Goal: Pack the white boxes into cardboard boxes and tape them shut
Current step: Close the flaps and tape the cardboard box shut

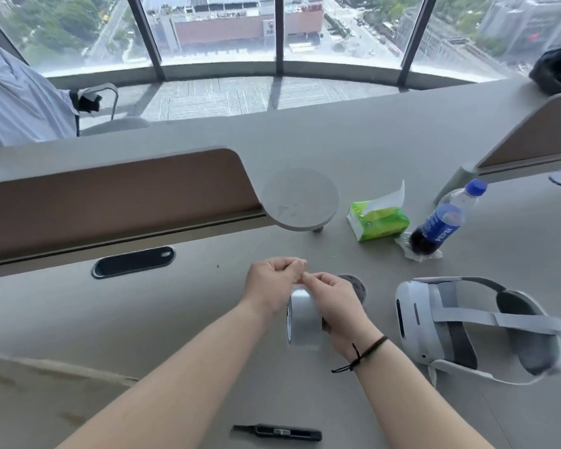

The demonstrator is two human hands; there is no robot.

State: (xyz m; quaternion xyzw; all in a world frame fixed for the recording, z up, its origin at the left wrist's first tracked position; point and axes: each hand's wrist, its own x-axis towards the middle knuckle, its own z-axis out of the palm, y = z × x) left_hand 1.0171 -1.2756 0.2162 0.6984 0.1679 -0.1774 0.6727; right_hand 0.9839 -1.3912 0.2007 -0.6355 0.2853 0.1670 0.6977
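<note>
Head view, counting first: one roll of silver tape (302, 314) at the centre of the frame, one black utility knife (279, 432) at the bottom edge, one white headset (467, 328) at lower right, one green tissue pack (378, 218) and one Pepsi bottle (441, 222) right of centre, and one round white disc (300, 199) on a short post just left of the tissues. Everything sits on a pale grey desk (175, 303) with a brown divider panel (110, 199) across the left, a second divider at upper right, and a dark oval cable slot (133, 262) below the left panel. Beyond the desk, curved floor-to-ceiling windows (217, 27) fill the top of the frame and look down on streets and buildings; a pale shirt sleeve (17, 95) shows at upper left. My left hand (272, 283) has its fingers curled, tips pressed together, pinching at the top of the tape roll. My right hand (334, 306) wraps the roll from the right side, its thumb and forefinger pinched beside the left fingertips. I cannot tell whether a tape end is lifted between them. No white or cardboard boxes are in the frame.
</note>
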